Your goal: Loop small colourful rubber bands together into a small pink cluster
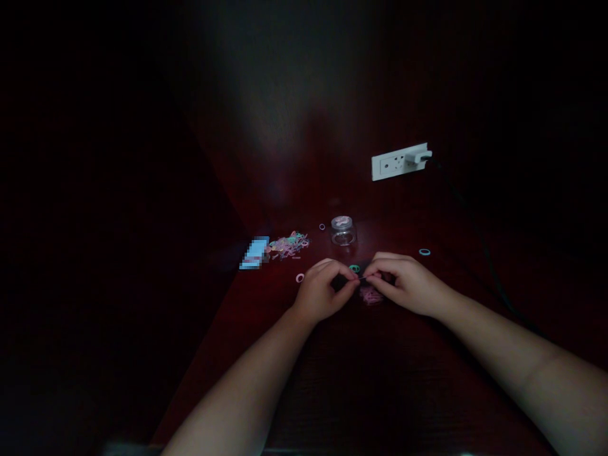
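My left hand [329,286] and my right hand [405,282] meet over the dark red table, fingertips pinched. A thin pale elastic band [361,277] spans the short gap between them; most of it is hidden by the fingers. Just below the fingertips lies a small heap of pink hair ties [371,295]. Green hair ties [354,268] show behind the gap between the hands. A pale pink ring-shaped hair tie [299,278] rests beside my left hand. Farther back on the left is a loose pile of mixed-colour hair ties [291,244].
A clear lidded jar [342,232] stands behind the hands, with a small purple ring [322,227] to its left. A blue hair tie [424,252] lies at right. Beside the pile is a pixelated bright rectangle [254,253]. A wall socket [399,161] holds a plug with a dark cable.
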The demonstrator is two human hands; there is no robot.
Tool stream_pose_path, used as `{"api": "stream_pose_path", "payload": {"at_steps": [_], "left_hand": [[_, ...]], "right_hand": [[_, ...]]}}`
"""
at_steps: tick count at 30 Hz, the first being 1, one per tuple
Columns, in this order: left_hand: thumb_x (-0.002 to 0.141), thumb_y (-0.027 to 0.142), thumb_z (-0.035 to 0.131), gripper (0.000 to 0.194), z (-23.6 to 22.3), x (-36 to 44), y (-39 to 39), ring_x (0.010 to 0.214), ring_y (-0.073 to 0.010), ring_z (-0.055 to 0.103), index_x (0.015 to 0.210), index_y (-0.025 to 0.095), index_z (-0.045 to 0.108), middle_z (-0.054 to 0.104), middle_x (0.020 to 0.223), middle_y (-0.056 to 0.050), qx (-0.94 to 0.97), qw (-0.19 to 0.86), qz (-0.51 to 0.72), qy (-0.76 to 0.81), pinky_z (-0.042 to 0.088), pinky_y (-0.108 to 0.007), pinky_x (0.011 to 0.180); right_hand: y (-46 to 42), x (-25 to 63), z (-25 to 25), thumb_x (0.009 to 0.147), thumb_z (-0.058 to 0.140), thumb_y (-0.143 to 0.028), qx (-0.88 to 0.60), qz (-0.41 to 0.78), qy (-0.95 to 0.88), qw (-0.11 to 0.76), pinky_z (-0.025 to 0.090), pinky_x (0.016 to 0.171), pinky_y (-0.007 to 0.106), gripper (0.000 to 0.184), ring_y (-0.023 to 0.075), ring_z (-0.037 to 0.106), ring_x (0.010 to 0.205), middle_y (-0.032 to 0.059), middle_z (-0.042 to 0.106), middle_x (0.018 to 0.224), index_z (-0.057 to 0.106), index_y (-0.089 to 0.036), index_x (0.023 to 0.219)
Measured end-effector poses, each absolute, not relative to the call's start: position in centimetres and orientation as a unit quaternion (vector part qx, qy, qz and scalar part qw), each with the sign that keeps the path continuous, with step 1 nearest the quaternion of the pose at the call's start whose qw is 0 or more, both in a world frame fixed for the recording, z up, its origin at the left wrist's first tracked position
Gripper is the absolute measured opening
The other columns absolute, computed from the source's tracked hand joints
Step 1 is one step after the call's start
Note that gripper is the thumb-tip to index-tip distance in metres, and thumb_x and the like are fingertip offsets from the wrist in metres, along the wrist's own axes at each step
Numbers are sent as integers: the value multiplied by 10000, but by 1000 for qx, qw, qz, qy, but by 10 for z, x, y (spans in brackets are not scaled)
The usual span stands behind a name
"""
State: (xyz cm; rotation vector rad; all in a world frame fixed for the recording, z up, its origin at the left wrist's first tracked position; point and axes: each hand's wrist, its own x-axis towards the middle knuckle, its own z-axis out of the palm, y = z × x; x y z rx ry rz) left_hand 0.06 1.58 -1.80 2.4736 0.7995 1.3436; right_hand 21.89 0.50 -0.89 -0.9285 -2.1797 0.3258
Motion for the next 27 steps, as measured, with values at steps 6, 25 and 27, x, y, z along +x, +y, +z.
{"api": "stream_pose_path", "payload": {"at_steps": [6, 25, 27], "left_hand": [[867, 257, 670, 57, -20, 0, 16, 815, -163, 652, 849, 213, 638, 715, 845, -14, 843, 102, 439, 293, 515, -307, 770], [840, 191, 642, 22, -19, 0, 16, 805, -152, 628, 854, 205, 632, 696, 840, -5, 853, 93, 424, 288, 483, -275, 760], [837, 183, 640, 30, -19, 0, 16, 808, -152, 626, 855, 205, 630, 693, 840, -4, 853, 94, 423, 291, 481, -275, 759]], "right_hand": [[4, 220, -8, 923, 575, -252, -362, 130, -850, 359, 437, 665, 274, 143, 154, 590, 731, 33, 620, 792, 696, -201, 865], [5, 219, -9, 919, 552, -214, -374, 145, -849, 343, 397, 619, 256, 149, 144, 567, 705, 26, 594, 781, 663, -189, 822], [5, 219, -9, 920, 549, -213, -375, 145, -850, 342, 397, 622, 258, 153, 145, 568, 704, 25, 593, 778, 660, -188, 817]]}}
